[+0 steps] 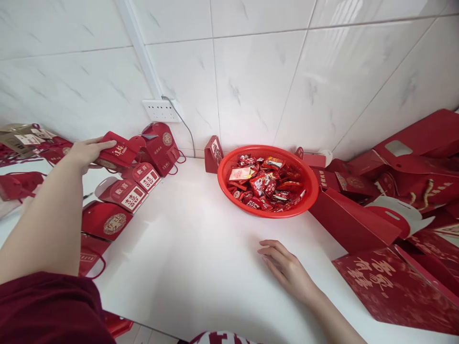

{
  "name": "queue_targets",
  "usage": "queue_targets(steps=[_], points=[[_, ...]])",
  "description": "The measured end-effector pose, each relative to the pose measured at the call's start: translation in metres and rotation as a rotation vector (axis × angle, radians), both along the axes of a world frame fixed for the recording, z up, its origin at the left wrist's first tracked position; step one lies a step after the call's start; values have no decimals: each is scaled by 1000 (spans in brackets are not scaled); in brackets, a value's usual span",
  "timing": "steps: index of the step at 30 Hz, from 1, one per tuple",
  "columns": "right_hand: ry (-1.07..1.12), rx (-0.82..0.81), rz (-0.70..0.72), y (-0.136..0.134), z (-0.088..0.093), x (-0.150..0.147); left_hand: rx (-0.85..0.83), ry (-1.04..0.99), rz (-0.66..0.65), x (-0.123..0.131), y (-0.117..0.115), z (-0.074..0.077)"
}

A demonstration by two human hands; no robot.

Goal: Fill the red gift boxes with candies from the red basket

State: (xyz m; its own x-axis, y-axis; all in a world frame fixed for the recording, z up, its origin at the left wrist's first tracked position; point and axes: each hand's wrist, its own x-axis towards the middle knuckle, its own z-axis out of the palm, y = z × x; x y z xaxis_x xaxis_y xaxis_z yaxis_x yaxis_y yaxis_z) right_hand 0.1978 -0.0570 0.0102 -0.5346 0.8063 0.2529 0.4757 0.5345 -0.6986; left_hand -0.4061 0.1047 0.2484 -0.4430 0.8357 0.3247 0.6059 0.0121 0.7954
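Observation:
At the left, my left hand (88,152) reaches over the row of boxes, with its fingers on a red box (120,149) that has gold lettering. Below that box stand red boxes with white character panels (133,198). My right hand (285,270) hovers over or rests on the white table (186,239), fingers loosely apart and nothing in them. Beyond it sits a round red plastic basket (265,212) filled with red-wrapped sweets (263,184). A small red box (213,154) stands just left of the basket, by the wall.
Many red gift boxes (398,286) crowd the right side. More boxes and bags (34,138) lie at the far left, where part of another hand (9,208) shows. A power socket (162,111) with a grey cable is on the tiled wall.

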Motion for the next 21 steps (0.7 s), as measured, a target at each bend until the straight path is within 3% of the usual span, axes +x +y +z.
queue_targets(steps=[3,6,7,10,13,15,17,21], points=[[6,-13,6,0,1,0,-87,-181,7,32,-22,-4],[18,-29,11,-1,4,-2,-46,-554,-146,96,-53,-27],[23,-25,14,-1,5,-2,-37,-657,-219,120,-64,-40],[36,10,25,-1,8,-4,-46,-894,-265,193,-95,-90],[77,63,9,-1,15,-7,-167,-992,-393,250,-117,-142],[126,104,-32,-3,21,-8,-242,-1024,-463,278,-126,-169],[186,154,-96,-6,28,-10,-313,-1089,-558,297,-132,-187],[272,294,-204,-14,38,-13,-409,-1217,-639,317,-137,-201]])
